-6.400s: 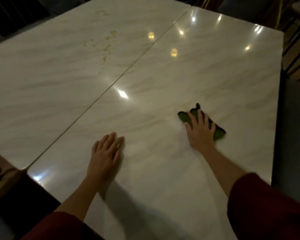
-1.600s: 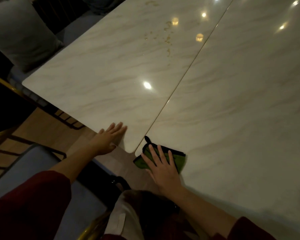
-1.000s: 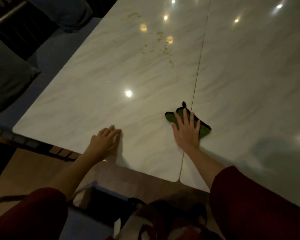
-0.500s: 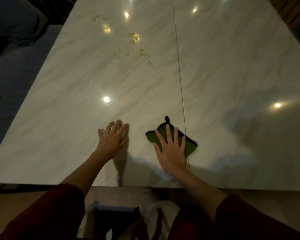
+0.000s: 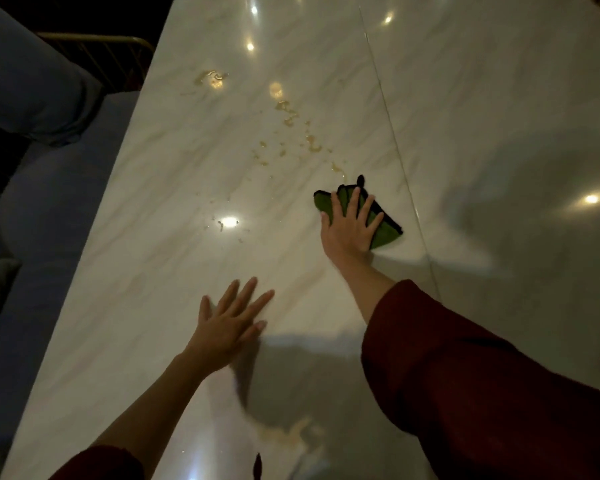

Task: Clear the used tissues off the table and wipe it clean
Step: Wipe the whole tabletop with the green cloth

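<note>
At the near edge of the marble table (image 5: 146,278), a pale smear (image 5: 284,434) is showing between my 2 dark red sleeves (image 5: 465,375). I am planting the left hand (image 5: 231,320) flat on the stone, fingers straight and fanned apart and holding nothing, apparently as a brace for the forward lean. Farther out, I am pressing the right hand (image 5: 349,230) palm-down on the green cloth (image 5: 386,233), fingers splayed and not curled round it, which spreads the pressure across the black-edged fabric. The cloth is lying on the left slab, just beside the seam (image 5: 395,150) that is dividing the 2 tabletops.

Beyond the fingertips, amber droplets (image 5: 291,116) are trailing away up the left slab, the nearest almost touching the cloth's far corner; I am judging these the next patch to wipe. No used tissues are showing anywhere in view, so that part of the job is looking finished.

The polished stone is mirroring several ceiling lights, the brightest glare (image 5: 228,221) sitting between the hands and the spill. To the left, a blue cushion (image 5: 32,81) is resting on a bench seat (image 5: 49,202) in front of a gold metal frame (image 5: 111,60), and the room beyond is lying in darkness.
</note>
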